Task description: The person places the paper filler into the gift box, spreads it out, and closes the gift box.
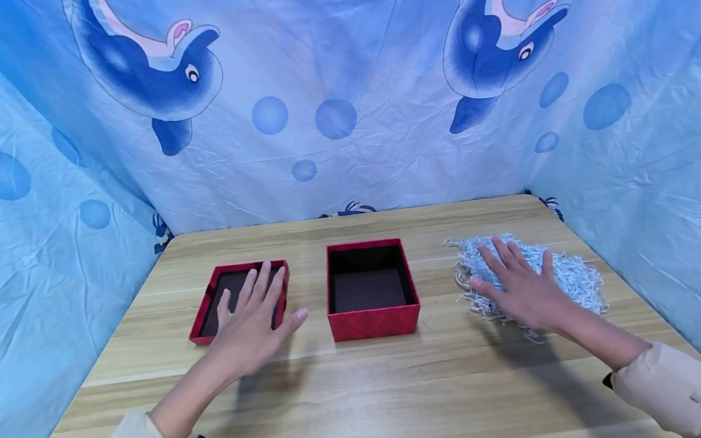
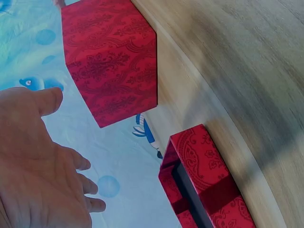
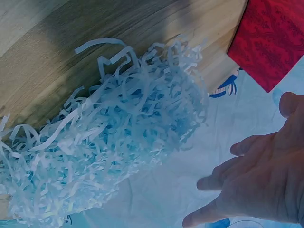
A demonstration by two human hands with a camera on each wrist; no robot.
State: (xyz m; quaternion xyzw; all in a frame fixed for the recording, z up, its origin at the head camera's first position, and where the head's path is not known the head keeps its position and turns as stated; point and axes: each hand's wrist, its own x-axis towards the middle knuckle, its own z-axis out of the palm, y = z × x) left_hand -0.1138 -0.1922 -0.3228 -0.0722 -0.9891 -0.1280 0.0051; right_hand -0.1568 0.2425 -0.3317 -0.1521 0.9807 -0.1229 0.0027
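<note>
An uncovered red patterned box [image 1: 374, 322] with a dark inside stands in the middle of the table. To its left lies the shallow red lid [image 1: 204, 339], its dark inner side facing up. My left hand [image 1: 249, 331] hovers over the lid's near right part with fingers spread, holding nothing. On the right is a heap of pale blue shredded paper [image 1: 575, 280]. My right hand [image 1: 528, 292] is above that heap, fingers apart and thumb toward the box. In the right wrist view the shredded paper [image 3: 118, 128] sits apart from the fingers.
The wood-grain table [image 1: 383, 389] extends in front of the boxes. A blue curtain [image 1: 372, 164] with dolphins and bubbles hangs behind the table and along both sides. A few stray paper strips [image 1: 531, 334] lie at the heap's near edge.
</note>
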